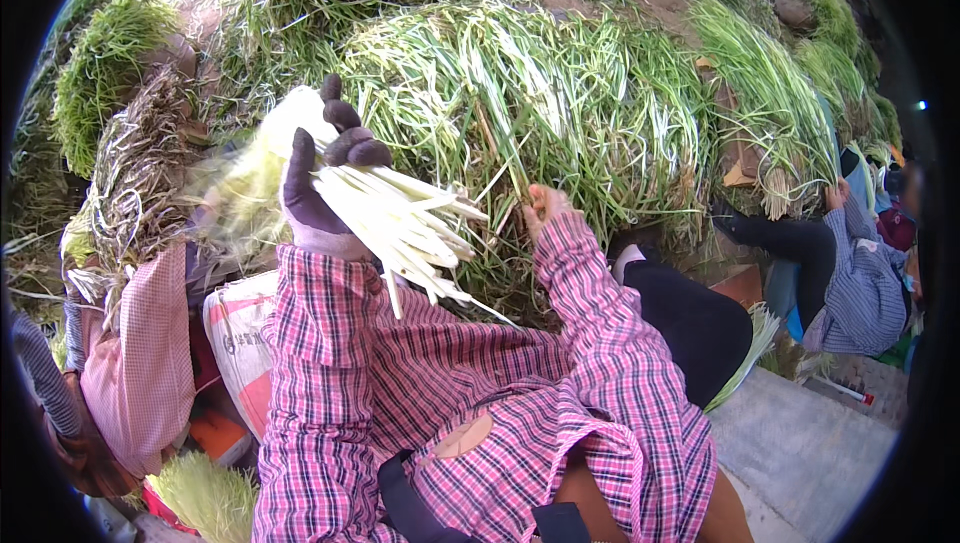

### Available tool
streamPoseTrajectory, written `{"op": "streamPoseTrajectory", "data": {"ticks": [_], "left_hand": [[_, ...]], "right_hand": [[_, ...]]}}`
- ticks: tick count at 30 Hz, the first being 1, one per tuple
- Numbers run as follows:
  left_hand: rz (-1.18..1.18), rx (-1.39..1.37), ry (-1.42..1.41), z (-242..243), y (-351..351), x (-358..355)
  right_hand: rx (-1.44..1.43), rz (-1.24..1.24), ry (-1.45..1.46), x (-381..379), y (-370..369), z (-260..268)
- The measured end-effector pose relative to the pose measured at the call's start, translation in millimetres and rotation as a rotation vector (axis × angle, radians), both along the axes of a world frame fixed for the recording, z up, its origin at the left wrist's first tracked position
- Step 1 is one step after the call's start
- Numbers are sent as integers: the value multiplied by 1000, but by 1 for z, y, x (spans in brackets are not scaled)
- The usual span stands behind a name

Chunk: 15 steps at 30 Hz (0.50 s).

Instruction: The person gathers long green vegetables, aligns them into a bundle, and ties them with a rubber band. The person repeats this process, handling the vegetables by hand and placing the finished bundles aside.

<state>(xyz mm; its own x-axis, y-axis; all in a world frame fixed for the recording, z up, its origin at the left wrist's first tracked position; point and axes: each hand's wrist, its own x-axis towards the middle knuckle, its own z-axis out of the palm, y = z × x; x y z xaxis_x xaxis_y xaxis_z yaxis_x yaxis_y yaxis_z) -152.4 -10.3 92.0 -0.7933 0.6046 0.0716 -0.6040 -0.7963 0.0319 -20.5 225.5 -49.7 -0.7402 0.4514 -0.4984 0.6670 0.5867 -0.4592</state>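
In a dark glove with a pale cuff, my left hand [330, 168] grips a bunch of pale stalks [405, 220], garlic chives by their look. The bunch's white ends fan out toward the lower right, and its yellowish leafy part [244, 190] blurs on the left. My bare right hand [551, 207] is at the near edge of a broad heap of green leafy stalks [570, 100]. Its fingers are closed on a thin green-brown stalk [511, 156] that runs up into the heap. Part of the right fingers is hidden by the stalks.
A white and pink woven sack [244, 340] stands by my left sleeve. Co-workers sit at the left [142, 385] and right [859, 280], the right one holding a large green bundle [757, 85]. A brown-rooted bundle [139, 168] is at left; pale-green stalks [210, 494] lie at lower left.
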Motion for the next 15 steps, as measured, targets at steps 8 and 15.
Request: {"op": "streamPoseTrajectory", "data": {"ticks": [8,15], "left_hand": [[-103,-35,-90,1,16,-3],[-115,-187,46,-2,20,2]], "right_hand": [[-330,-16,-77,-32,30,-8],[-1001,-252,1153,20,11,28]]}}
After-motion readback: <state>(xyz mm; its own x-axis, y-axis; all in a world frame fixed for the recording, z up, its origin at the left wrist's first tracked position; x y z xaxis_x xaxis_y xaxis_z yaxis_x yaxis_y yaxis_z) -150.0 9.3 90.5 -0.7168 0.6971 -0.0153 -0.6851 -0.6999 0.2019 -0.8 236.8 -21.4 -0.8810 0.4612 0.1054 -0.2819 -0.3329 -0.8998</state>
